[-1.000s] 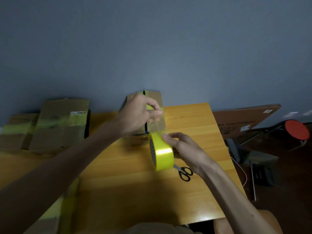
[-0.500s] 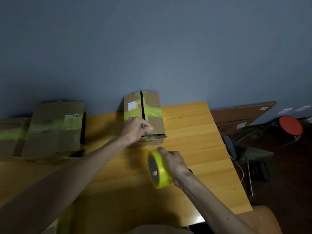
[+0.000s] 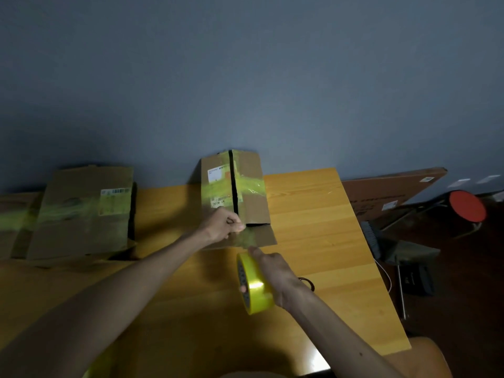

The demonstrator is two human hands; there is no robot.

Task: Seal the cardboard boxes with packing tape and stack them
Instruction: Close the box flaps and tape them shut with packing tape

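At the far edge of the wooden table (image 3: 313,241), about midway along it and against the grey-blue wall (image 3: 245,77), stands a cardboard box (image 3: 253,203) with its top flaps shut. A dark seam runs down the middle of the top, a band of yellow tape crosses it, and white labels sit on the left flap.

The left hand (image 3: 222,225) is at the near top edge of this box. Its fingers are curled, and thumb and forefinger pinch the end of a strip of tape (image 3: 246,237) — a clear yellowish strip that runs from the pinch down over the box's near face towards the roll.

The right hand (image 3: 275,271) holds the yellow tape roll (image 3: 256,290) just in front of the box, over the middle of the table. The roll is on edge with its open core facing left. The fingers wrap over its outer rim, a fingertip shows inside the core, and the forefinger points straight towards the box's lower edge.

Behind the right wrist the dark loop handles of a pair of scissors (image 3: 308,282) lie on the table; the hand hides the blades.

Towards the far left corner lies a second box (image 3: 81,214) with yellow tape across it and a barcode label. A third box (image 3: 13,219) just beside it is blurred. Off the table's right edge a flat brown carton (image 3: 381,192) leans near the wall — a stool with a red seat (image 3: 467,205) stands beyond it.
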